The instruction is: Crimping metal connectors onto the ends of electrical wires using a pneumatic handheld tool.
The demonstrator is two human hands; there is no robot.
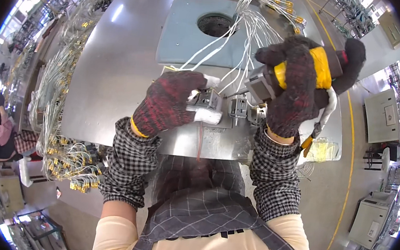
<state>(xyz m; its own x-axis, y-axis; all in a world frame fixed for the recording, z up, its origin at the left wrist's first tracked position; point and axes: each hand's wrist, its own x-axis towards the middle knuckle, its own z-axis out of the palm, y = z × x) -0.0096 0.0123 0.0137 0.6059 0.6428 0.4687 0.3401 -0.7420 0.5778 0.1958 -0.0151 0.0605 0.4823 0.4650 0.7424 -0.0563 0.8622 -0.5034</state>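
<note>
My left hand (171,102), in a dark red and black knit glove with white-wrapped fingertips, closes its thumb and fingers around a small metal clamp block (208,98) on the steel table. White wires (206,54) run to that block. My right hand (296,88), in a matching glove, is wrapped round a power driver (260,86) with a grey front and a yellow band. Its thin tip points left toward the block my left hand holds; whether they touch I cannot tell. A second metal block (238,107) stands between my hands.
A blue-grey plate (184,33) with a round mesh-lined hole lies behind my hands. More white wires with brass-coloured ends (286,4) spread at the far edge. Wire bundles (55,88) hang at the left. A yellow-tinted clear piece (324,151) lies at the right corner.
</note>
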